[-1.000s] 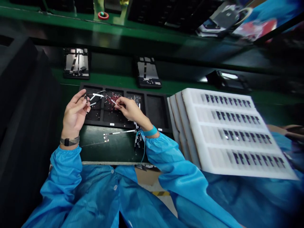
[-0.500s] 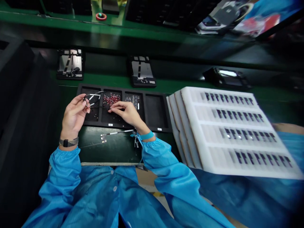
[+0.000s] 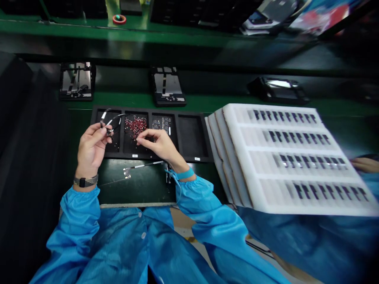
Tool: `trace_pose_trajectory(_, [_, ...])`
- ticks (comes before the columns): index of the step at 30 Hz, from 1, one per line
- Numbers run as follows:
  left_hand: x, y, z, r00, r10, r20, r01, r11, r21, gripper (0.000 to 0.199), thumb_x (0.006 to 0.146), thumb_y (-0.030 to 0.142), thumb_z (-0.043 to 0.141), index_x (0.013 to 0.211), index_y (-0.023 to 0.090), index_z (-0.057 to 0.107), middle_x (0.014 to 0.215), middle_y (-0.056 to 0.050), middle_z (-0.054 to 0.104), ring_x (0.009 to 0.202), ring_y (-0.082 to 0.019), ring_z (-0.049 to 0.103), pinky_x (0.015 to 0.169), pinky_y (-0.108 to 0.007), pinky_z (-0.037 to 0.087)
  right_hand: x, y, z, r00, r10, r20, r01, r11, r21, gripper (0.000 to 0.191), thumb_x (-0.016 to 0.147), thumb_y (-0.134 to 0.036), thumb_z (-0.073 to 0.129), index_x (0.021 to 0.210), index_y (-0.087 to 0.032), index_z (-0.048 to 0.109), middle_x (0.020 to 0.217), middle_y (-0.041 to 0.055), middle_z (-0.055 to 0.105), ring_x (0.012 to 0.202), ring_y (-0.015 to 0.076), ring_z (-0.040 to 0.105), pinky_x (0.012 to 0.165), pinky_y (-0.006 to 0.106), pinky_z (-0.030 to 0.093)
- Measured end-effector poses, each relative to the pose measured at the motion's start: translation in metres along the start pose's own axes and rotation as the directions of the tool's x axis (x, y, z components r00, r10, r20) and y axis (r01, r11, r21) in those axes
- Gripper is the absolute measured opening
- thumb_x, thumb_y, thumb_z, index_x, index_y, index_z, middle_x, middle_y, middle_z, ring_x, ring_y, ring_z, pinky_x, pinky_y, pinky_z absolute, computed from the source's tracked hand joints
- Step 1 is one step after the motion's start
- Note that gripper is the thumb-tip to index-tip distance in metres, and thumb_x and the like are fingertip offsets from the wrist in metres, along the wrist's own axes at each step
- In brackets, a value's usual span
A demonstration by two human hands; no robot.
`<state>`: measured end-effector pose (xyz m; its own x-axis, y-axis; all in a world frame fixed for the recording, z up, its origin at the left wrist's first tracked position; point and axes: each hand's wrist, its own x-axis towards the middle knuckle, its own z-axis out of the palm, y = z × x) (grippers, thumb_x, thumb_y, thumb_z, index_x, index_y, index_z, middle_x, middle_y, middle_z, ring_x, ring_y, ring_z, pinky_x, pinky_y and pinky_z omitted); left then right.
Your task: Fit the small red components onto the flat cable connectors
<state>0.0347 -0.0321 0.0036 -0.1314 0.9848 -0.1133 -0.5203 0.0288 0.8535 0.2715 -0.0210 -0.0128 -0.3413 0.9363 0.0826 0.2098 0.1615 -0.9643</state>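
Observation:
My left hand [image 3: 94, 146] is closed on a small black cable part [image 3: 108, 131], above the left end of a black compartment tray [image 3: 127, 156]. Thin strands with white sections rise from its fingertips. My right hand [image 3: 158, 144] has thumb and fingertips pinched together at the pile of small red parts [image 3: 136, 125] in the second compartment; anything between the fingertips is too small to make out. Small dark circuit pieces [image 3: 161, 123] fill part of the third compartment. Nearer me, a flat cable with a small board [image 3: 127, 172] lies on the green table [image 3: 136, 191].
White foam trays [image 3: 242, 157] holding rows of black parts are stacked at the right, beside another person in blue. Black devices [image 3: 77, 82] sit along the back under a green shelf [image 3: 89, 29]. Dark foam stands at the far left.
The view has shifted slightly. The strands at my left hand have swung up and left, and my right hand's fingertips are now closer together at the red parts.

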Motion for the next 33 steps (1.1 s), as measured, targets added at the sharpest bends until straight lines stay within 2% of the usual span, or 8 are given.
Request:
trace_pose_trajectory(4, [-0.009, -0.015, 0.012, 0.995, -0.1, 0.029, 0.095, 0.984, 0.154, 0.037, 0.06, 0.024, 0.097, 0.085, 0.014, 0.072, 0.083, -0.007, 0.08, 0.064, -0.016, 0.072, 0.055, -0.024, 0.055, -0.009, -0.011, 0.006, 0.998, -0.06, -0.011, 0.059, 0.996, -0.067, 0.021, 0.093, -0.04, 0.074, 0.087, -0.021, 0.076, 0.083, 0.0041, 0.08, 0.082, 0.022, 0.073, 0.085, 0.038, 0.057])
trace_pose_trajectory(8, [-0.013, -0.024, 0.015, 0.983, -0.171, 0.059, 0.149, 0.951, 0.271, 0.04, 0.058, 0.028, 0.099, 0.084, 0.012, 0.073, 0.071, -0.005, 0.077, 0.051, -0.014, 0.067, 0.053, -0.025, 0.054, -0.012, -0.016, 0.009, 0.996, -0.093, -0.01, 0.09, 0.986, -0.138, 0.016, 0.095, -0.035, 0.072, 0.088, -0.021, 0.076, 0.083, 0.0034, 0.08, 0.082, 0.0216, 0.073, 0.09, 0.039, 0.055])
trace_pose_trajectory(14, [-0.013, -0.027, 0.017, 0.976, -0.208, 0.066, 0.184, 0.948, 0.259, 0.043, 0.055, 0.03, 0.099, 0.084, 0.013, 0.072, 0.069, -0.004, 0.076, 0.051, -0.015, 0.067, 0.054, -0.025, 0.052, -0.013, -0.014, 0.007, 0.999, -0.04, 0.023, 0.042, 0.995, -0.089, 0.02, 0.096, -0.038, 0.07, 0.087, -0.021, 0.075, 0.081, 0.0033, 0.079, 0.08, 0.0209, 0.072, 0.083, 0.036, 0.056])
trace_pose_trajectory(26, [-0.014, -0.031, 0.021, 0.985, -0.169, 0.044, 0.153, 0.957, 0.246, 0.043, 0.057, 0.031, 0.099, 0.083, 0.014, 0.069, 0.073, -0.004, 0.077, 0.051, -0.012, 0.063, 0.054, -0.026, 0.05, -0.013, -0.01, 0.014, 0.999, -0.038, -0.031, 0.037, 0.998, -0.048, 0.021, 0.095, -0.04, 0.072, 0.087, -0.02, 0.073, 0.082, 0.0044, 0.079, 0.078, 0.0203, 0.073, 0.081, 0.036, 0.058])
trace_pose_trajectory(33, [-0.012, -0.031, 0.021, 0.976, -0.209, 0.057, 0.193, 0.957, 0.216, 0.046, 0.053, 0.03, 0.101, 0.083, 0.014, 0.069, 0.072, -0.004, 0.076, 0.052, -0.012, 0.064, 0.052, -0.024, 0.05, -0.013, -0.01, 0.011, 0.999, 0.023, 0.029, -0.025, 0.997, 0.075, 0.031, 0.094, -0.05, 0.075, 0.088, -0.02, 0.073, 0.083, 0.0054, 0.079, 0.079, 0.0205, 0.074, 0.081, 0.037, 0.06])
